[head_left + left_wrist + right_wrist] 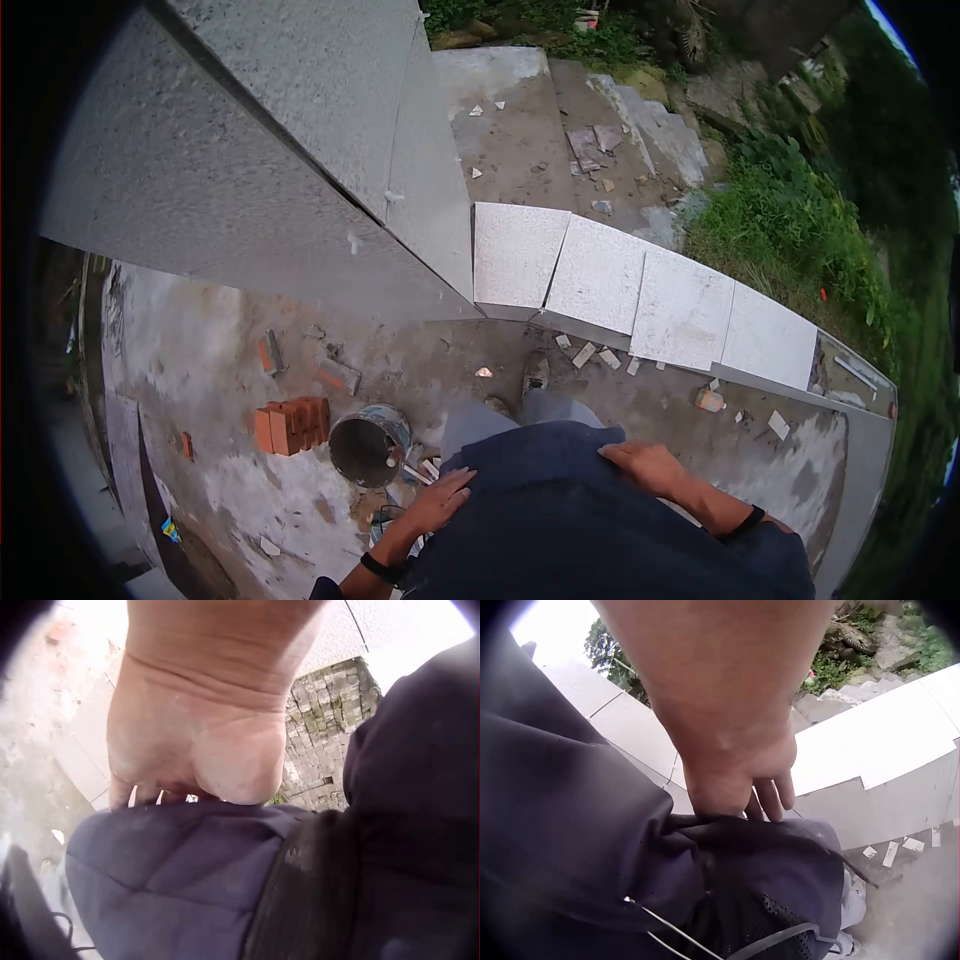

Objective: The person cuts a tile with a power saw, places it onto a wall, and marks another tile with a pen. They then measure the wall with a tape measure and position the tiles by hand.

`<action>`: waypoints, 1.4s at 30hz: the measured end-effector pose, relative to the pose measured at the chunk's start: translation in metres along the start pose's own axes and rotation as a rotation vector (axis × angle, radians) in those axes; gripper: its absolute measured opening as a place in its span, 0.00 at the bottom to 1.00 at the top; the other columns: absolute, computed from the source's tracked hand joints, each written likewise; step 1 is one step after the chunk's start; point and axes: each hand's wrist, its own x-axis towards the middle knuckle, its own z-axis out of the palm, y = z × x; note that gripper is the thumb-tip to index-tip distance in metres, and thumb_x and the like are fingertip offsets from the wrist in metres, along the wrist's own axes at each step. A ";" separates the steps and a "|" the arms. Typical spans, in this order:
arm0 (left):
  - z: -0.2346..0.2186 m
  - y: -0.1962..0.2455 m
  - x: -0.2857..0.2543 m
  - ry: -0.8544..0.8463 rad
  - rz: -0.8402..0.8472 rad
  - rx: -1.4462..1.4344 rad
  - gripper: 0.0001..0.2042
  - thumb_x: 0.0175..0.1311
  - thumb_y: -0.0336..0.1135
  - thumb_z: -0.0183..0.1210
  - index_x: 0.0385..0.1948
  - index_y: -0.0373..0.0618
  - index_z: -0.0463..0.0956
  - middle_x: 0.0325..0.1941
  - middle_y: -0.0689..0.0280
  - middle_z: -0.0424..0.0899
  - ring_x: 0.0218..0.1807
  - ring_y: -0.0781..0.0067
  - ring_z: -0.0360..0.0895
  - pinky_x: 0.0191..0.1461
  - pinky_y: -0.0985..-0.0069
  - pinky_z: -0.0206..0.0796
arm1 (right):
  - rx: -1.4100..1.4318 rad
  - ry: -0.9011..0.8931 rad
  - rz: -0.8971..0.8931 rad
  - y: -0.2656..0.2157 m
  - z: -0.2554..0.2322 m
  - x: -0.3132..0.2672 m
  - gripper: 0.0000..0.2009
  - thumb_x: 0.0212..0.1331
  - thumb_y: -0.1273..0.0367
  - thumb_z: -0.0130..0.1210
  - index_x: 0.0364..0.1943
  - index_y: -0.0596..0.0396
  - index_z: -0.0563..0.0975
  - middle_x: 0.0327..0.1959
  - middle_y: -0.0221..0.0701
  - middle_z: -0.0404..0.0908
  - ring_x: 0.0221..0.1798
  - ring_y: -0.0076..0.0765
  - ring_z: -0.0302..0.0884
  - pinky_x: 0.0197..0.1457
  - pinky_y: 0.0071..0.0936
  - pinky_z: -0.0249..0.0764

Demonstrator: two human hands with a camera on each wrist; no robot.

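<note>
A dark navy top (560, 510) covers the person's torso, and both hands rest at its lower front. The left hand (440, 502) lies on the left side of the hem with its fingers extended. In the left wrist view, the cloth hides most of that hand's fingers below the palm. On the other side, the right hand (645, 467) touches the cloth, its fingers loosely bent. The right wrist view shows several of its fingers hanging relaxed against the dark fabric (772, 847). No tool shows in either hand.
A low curved wall topped with pale slabs (600, 270) runs ahead and to the right, joining a tall tiled wall (300, 100). On the left floor are a bucket (372, 440) and stacked red bricks (290, 425). Tile scraps (583, 354) and a plastic bottle (710, 400) lie near the low wall.
</note>
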 end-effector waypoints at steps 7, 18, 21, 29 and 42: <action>-0.077 0.029 -0.042 0.037 0.068 0.272 0.26 0.63 0.32 0.55 0.66 0.45 0.64 0.69 0.51 0.66 0.69 0.51 0.66 0.70 0.61 0.58 | 0.051 -0.040 0.004 -0.056 -0.020 -0.020 0.23 0.59 0.73 0.52 0.61 0.53 0.70 0.58 0.39 0.78 0.57 0.48 0.78 0.60 0.39 0.74; -0.182 0.024 -0.032 -0.417 0.572 0.816 0.44 0.50 0.30 0.59 0.74 0.48 0.48 0.79 0.56 0.47 0.79 0.54 0.46 0.79 0.57 0.40 | 0.071 0.179 0.117 -0.182 0.088 -0.025 0.29 0.64 0.66 0.42 0.69 0.62 0.59 0.73 0.45 0.57 0.75 0.50 0.54 0.75 0.43 0.55; -0.188 0.016 -0.021 -0.467 0.696 0.825 0.43 0.51 0.26 0.55 0.74 0.47 0.48 0.79 0.60 0.47 0.79 0.57 0.46 0.80 0.56 0.39 | -0.026 0.167 0.079 -0.185 0.093 -0.020 0.28 0.63 0.66 0.44 0.68 0.62 0.60 0.73 0.45 0.57 0.75 0.50 0.54 0.75 0.44 0.54; -0.172 0.029 -0.005 -0.424 0.676 0.843 0.41 0.53 0.33 0.56 0.74 0.48 0.49 0.79 0.59 0.49 0.79 0.56 0.46 0.80 0.56 0.38 | 0.003 0.239 -0.139 -0.126 0.085 -0.018 0.27 0.63 0.66 0.44 0.66 0.64 0.62 0.72 0.47 0.60 0.73 0.52 0.58 0.74 0.45 0.56; -0.120 0.047 0.001 -0.388 0.584 0.696 0.36 0.59 0.42 0.48 0.73 0.46 0.51 0.79 0.56 0.48 0.79 0.54 0.47 0.80 0.58 0.37 | 0.017 0.254 -0.304 -0.058 0.077 -0.036 0.28 0.59 0.69 0.46 0.66 0.64 0.62 0.72 0.45 0.60 0.69 0.51 0.64 0.69 0.42 0.65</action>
